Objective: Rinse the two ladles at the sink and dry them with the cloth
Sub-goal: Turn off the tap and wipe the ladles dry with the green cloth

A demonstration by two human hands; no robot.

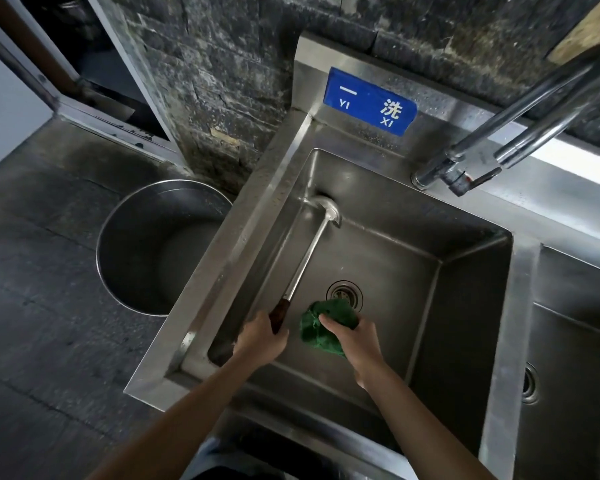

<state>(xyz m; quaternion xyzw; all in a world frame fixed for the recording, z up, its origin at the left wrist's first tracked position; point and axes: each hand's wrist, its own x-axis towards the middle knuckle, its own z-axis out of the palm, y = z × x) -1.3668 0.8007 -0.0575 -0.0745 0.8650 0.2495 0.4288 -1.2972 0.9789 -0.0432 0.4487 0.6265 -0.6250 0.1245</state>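
Note:
My left hand (pixel 258 341) grips the dark wooden handle of a long steel ladle (pixel 309 252). The ladle's bowl rests against the far left wall of the steel sink (pixel 465 271). My right hand (pixel 355 341) holds a crumpled green cloth (pixel 321 325) low in the basin, just in front of the drain (pixel 344 294). The cloth is apart from the ladle's shaft. A second metal handle (pixel 187 342) lies on the sink's left rim; I cannot tell whether it belongs to the other ladle. The faucet (pixel 499 147) reaches in from the upper right, with no water visibly running.
A large steel pot (pixel 129 254) stands on the floor left of the sink. A blue sign (pixel 369 100) is fixed on the splashback. A second basin (pixel 575 358) adjoins at the right. Dark stone wall behind.

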